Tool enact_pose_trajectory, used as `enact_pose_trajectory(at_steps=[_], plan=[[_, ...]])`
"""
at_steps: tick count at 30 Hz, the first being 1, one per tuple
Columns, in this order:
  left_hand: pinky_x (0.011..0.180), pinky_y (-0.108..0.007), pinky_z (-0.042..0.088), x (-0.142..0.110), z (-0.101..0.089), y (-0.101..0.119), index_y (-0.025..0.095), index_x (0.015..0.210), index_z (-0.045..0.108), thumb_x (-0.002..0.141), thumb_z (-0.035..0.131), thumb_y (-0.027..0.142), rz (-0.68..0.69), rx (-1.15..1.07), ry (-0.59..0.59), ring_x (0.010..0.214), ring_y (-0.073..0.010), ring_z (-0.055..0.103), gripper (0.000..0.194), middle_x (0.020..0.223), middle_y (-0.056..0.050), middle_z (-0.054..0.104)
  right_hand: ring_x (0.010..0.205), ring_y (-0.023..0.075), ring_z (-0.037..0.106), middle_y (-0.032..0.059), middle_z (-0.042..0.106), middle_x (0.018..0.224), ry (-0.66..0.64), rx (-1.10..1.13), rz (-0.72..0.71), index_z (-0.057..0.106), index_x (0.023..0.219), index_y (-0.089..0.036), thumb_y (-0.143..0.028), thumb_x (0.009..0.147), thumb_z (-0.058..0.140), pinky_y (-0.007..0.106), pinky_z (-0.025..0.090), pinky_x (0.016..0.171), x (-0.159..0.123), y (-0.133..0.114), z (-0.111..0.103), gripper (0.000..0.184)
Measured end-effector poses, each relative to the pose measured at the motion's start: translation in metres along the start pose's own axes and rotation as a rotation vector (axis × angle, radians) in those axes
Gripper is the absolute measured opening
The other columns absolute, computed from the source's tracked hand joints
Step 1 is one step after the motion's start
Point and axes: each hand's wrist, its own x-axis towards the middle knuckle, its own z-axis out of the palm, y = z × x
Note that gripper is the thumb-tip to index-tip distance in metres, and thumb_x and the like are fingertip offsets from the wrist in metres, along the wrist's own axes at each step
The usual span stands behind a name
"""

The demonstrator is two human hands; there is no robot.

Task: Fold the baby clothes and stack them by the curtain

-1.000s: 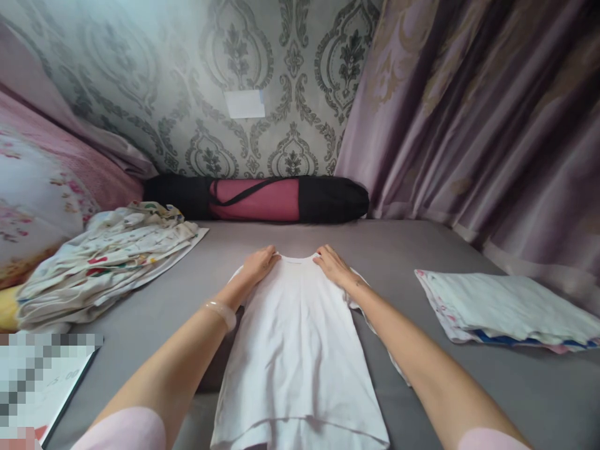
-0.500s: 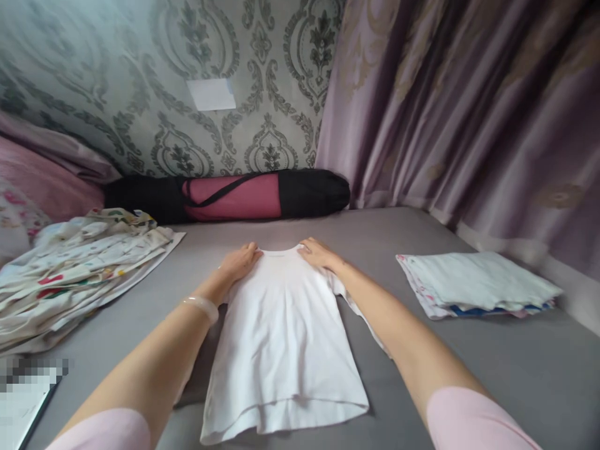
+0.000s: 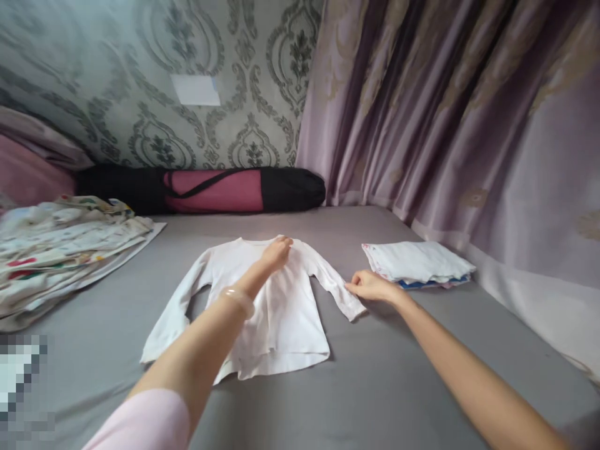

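A white long-sleeved shirt (image 3: 290, 312) lies spread on a grey sheet, its neckline away from me and its hem towards me. My left hand (image 3: 279, 251), with a pale bangle (image 3: 239, 302) on the wrist, has its fingers closed on the fabric by the right side of the neckline. The left forearm covers part of the shirt's front. Thumb and fingers of my right hand (image 3: 372, 286) pinch the edge of the right sleeve near its cuff. The other sleeve (image 3: 171, 319) stretches out to the lower left, untouched.
A folded stack of clothes (image 3: 417, 261) sits at the right by the purple curtain (image 3: 365, 125). Patterned clothes (image 3: 60, 250) are heaped at the left. Along the wall lies a long black-and-pink bag (image 3: 210, 190). A blurred-out flat object (image 3: 19, 372) is at lower left.
My right hand has moved from the shoulder out to the right sleeve, which is now spread outwards. My left hand has shifted right across the neckline. The view has turned slightly right.
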Motion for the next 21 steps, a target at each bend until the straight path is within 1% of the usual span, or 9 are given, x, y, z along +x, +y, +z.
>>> enact_pose_trajectory(at_steps=[3,5,7,10,12,15,17,20,21], plan=[[0.102,-0.036,0.043,0.006,0.023,0.016,0.013,0.115,0.057,0.09,0.038,0.013,0.022,-0.009,0.054,0.114,-0.0218,0.055,0.031,0.118,-0.014,0.061,0.056,0.0107,0.053,-0.0014,0.061,0.063,0.057,0.021,-0.096,0.057,0.067,-0.018,-0.032,0.074,0.068,0.02,0.034,0.05,-0.003,-0.002,0.008,0.018],[0.105,-0.037,0.041,0.004,0.035,0.017,0.01,0.12,0.054,0.092,0.035,0.015,0.027,-0.004,0.099,0.119,-0.0222,0.053,0.034,0.124,-0.017,0.058,0.057,0.0104,0.052,-0.0023,0.06,0.064,0.102,0.081,-0.12,0.055,0.065,-0.019,-0.027,0.071,0.066,0.02,0.034,0.052,0.001,-0.003,0.01,0.015],[0.108,-0.039,0.039,0.0,0.042,0.015,0.009,0.125,0.05,0.094,0.031,0.017,0.029,-0.002,0.139,0.125,-0.0226,0.049,0.037,0.13,-0.019,0.054,0.058,0.0106,0.052,-0.0032,0.058,0.063,0.151,0.164,-0.126,0.053,0.063,-0.019,-0.022,0.069,0.063,0.02,0.034,0.052,0.007,-0.003,0.007,0.012],[0.111,-0.042,0.035,-0.003,0.046,0.012,0.01,0.13,0.046,0.097,0.026,0.02,0.023,-0.013,0.173,0.131,-0.0231,0.044,0.04,0.137,-0.019,0.05,0.055,0.0106,0.049,-0.0052,0.051,0.057,0.229,0.345,-0.093,0.053,0.066,-0.019,-0.017,0.068,0.059,0.02,0.033,0.05,0.016,0.001,-0.013,0.007],[0.113,-0.041,0.032,-0.003,0.046,0.012,0.011,0.132,0.046,0.098,0.025,0.024,0.02,-0.023,0.174,0.133,-0.023,0.042,0.042,0.138,-0.018,0.05,0.054,0.0109,0.049,-0.0054,0.052,0.059,0.276,0.516,-0.067,0.055,0.076,-0.019,-0.02,0.071,0.059,0.02,0.035,0.049,0.023,0.008,-0.032,0.006],[0.116,-0.041,0.028,-0.003,0.043,0.017,0.011,0.136,0.045,0.1,0.025,0.036,0.002,-0.001,0.122,0.137,-0.0243,0.037,0.049,0.143,-0.016,0.048,0.062,0.0136,0.058,-0.0014,0.063,0.072,0.319,0.698,-0.121,0.06,0.095,-0.019,-0.034,0.075,0.062,0.023,0.044,0.057,0.04,0.025,-0.057,0.026],[0.116,-0.043,0.026,-0.004,0.041,0.02,0.012,0.141,0.041,0.099,0.024,0.046,-0.022,0.042,0.061,0.141,-0.0264,0.032,0.057,0.149,-0.015,0.042,0.071,0.0161,0.062,0.0015,0.068,0.081,0.319,0.628,-0.17,0.065,0.096,-0.019,-0.038,0.075,0.063,0.025,0.047,0.066,0.051,0.038,-0.063,0.028],[0.116,-0.045,0.022,-0.006,0.039,0.025,0.015,0.147,0.034,0.095,0.026,0.062,-0.051,0.094,-0.025,0.144,-0.0302,0.025,0.071,0.154,-0.015,0.033,0.089,0.0204,0.065,0.006,0.072,0.099,0.342,0.272,-0.162,0.071,0.086,-0.019,-0.027,0.08,0.06,0.029,0.047,0.08,0.059,0.051,-0.054,0.015],[0.116,-0.046,0.02,-0.006,0.039,0.025,0.015,0.148,0.032,0.092,0.028,0.066,-0.058,0.104,-0.047,0.144,-0.0313,0.023,0.076,0.155,-0.015,0.031,0.099,0.0223,0.064,0.0076,0.07,0.109,0.371,0.133,-0.163,0.072,0.088,-0.02,-0.023,0.083,0.057,0.03,0.045,0.085,0.059,0.053,-0.047,0.016]])
